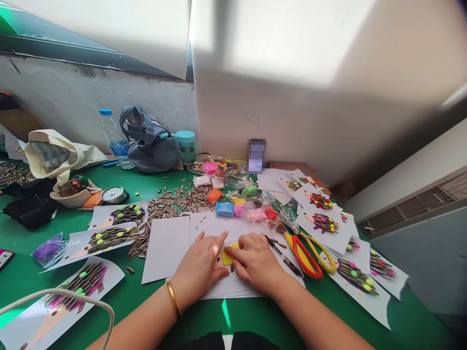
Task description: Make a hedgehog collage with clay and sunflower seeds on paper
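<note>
A flat patch of yellow modelling clay [229, 254] lies on a white paper sheet [215, 293] in front of me. My right hand [255, 260] has its fingers curled and presses them onto the clay's right side. Left of the clay, my left hand [200, 265] rests on the paper with fingers spread and holds nothing. Small beige and brown pieces show on the sheet just below the clay, partly covered by my hands. To the right of my right hand lie a black pen [280, 253] and scissors [308, 257] with red and yellow handles.
Sunflower seeds [182, 199] are heaped behind a blank white card [166, 249]. Finished hedgehog pictures [82, 287] lie at left, with more hedgehog cards [321, 218] at right. Bagged clay lumps [224, 209], a phone [256, 156], a bag [155, 146] and a cable [73, 294] are about.
</note>
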A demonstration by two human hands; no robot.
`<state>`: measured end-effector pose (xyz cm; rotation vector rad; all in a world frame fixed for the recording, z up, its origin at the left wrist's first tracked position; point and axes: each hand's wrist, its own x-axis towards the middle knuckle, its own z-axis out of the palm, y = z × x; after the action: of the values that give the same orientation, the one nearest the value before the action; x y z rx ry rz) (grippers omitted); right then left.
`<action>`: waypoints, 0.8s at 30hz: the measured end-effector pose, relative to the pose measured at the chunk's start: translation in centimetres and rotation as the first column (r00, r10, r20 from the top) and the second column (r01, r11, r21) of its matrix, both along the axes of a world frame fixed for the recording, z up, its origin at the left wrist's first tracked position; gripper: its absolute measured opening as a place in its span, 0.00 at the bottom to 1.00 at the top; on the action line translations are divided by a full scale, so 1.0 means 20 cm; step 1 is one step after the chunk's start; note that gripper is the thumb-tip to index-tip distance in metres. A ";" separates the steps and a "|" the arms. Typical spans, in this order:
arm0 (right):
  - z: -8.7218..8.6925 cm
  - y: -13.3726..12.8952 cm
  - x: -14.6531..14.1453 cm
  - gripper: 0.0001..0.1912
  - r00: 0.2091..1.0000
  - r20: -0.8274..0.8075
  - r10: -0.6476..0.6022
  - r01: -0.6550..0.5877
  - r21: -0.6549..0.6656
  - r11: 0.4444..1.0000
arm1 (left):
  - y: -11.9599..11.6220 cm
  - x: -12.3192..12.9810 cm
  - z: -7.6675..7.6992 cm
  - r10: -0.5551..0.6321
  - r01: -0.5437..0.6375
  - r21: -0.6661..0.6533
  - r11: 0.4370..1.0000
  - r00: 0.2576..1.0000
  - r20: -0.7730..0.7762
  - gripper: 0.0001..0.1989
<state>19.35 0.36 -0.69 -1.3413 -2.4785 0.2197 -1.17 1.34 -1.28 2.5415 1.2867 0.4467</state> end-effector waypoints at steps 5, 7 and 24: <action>-0.03 0.03 0.04 0.18 0.988 -0.147 -0.036 0.032 -0.027 0.999 | 0.00 0.00 0.00 0.011 -0.011 0.003 1.000 1.000 -0.013 0.46; -0.04 0.03 0.06 0.19 0.984 -0.173 -0.042 0.041 -0.009 0.999 | 0.00 0.00 0.00 0.013 -0.013 -0.003 1.000 1.000 -0.012 0.45; -0.05 0.03 0.06 0.19 0.987 -0.156 -0.045 0.044 -0.008 0.999 | -0.01 0.00 0.02 0.019 -0.020 -0.012 1.000 0.999 -0.034 0.42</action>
<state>20.64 0.99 -1.73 -1.3265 -2.3183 0.3084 -1.08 1.22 -0.91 2.5385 1.3230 0.4004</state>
